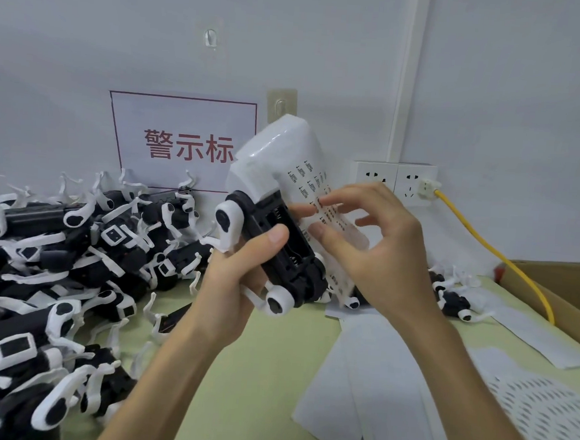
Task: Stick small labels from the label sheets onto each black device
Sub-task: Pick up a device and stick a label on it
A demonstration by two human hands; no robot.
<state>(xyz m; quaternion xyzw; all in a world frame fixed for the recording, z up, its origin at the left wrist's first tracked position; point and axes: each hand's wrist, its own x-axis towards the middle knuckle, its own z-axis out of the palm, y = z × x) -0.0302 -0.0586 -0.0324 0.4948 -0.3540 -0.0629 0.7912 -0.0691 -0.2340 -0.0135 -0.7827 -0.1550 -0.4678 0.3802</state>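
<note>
My left hand (239,285) grips a black device (280,246) with white arms, held up in mid view, and a curled white label sheet (279,157) rises behind the device. My right hand (373,239) reaches onto the printed part of that sheet, fingertips and thumb pinching at a small label (317,204) near the sheet's middle. Whether the label has lifted off cannot be told. A big pile of black devices (56,255) with white arms covers the table's left side.
Used white backing sheets (366,380) lie on the green table at the right, with a perforated sheet (543,409) beyond. A cardboard box (558,286) stands at the far right, a yellow cable (479,243) runs from wall sockets (394,182). A few devices (454,300) lie behind my right hand.
</note>
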